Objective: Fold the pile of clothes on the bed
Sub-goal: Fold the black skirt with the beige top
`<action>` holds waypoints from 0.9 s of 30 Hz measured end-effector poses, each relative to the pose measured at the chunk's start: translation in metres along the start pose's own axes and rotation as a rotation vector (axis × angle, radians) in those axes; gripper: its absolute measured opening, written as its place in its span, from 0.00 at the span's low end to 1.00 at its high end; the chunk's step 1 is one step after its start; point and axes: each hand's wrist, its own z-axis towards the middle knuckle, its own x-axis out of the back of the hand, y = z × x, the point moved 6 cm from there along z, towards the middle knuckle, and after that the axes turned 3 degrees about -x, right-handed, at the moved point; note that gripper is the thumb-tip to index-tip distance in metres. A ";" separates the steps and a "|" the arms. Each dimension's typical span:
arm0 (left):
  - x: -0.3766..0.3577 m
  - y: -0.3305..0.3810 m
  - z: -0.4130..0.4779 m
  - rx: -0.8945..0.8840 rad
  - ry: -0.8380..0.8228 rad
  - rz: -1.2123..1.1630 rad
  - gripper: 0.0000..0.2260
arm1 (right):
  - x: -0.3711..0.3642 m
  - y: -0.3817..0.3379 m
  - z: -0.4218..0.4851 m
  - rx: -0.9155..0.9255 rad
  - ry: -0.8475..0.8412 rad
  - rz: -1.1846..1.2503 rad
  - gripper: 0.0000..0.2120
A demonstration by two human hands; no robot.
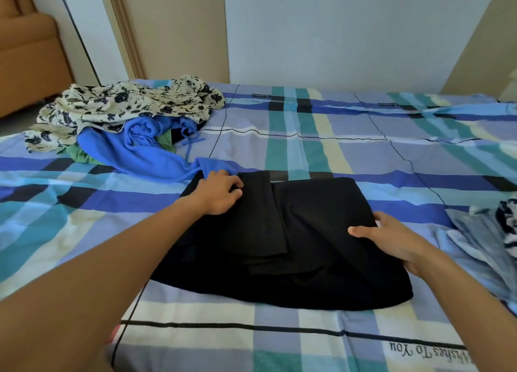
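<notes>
Plaid-sheeted bed (349,153) against a pale wall (335,30); orange armchair (25,49) at far left.

Black garment (307,231) lies part-folded, middle of bed, near edge. One panel is laid over its centre.

Left hand (221,194): grip closed, fingers and thumb pinching the garment's far-left corner. Right hand (391,240): grip clamped on the right edge, thumb on top, fingers tucked under the fold.

Unfolded pile (120,125) sits far left: floral garment (126,103) on top, blue garment (134,150) and green garment (81,154) under it.

Risks (judgement):
- Blue garment's trailing end touches the black corner just beside the left hand. It could get dragged into the fold.
- Fabric is dark and limp, so layers are hard to read. The laid-over panel may slide or bunch if the two hands lift unevenly.
- Light-blue clothes (481,240) lie near the right hand. A wide sweep could disturb them.

Room: open sheet beyond the garment and to the far right. The near strip is narrow before the bed's edge, and the left side is crowded by the pile.
</notes>
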 end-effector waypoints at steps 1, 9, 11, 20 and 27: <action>0.001 -0.013 0.004 0.061 -0.014 0.060 0.18 | -0.001 0.000 -0.001 0.009 0.001 -0.002 0.33; 0.025 -0.023 0.000 0.135 0.184 0.179 0.30 | -0.002 0.006 0.003 0.013 -0.020 0.113 0.31; 0.002 0.032 -0.009 -0.129 0.074 0.099 0.30 | -0.001 0.009 0.008 -0.012 -0.052 0.146 0.29; -0.042 0.134 -0.055 -0.128 -0.061 0.110 0.35 | 0.027 -0.002 0.005 -0.007 -0.009 0.302 0.13; -0.058 0.187 -0.078 -0.232 -0.350 -0.338 0.28 | 0.081 -0.005 -0.019 -0.017 0.172 0.164 0.17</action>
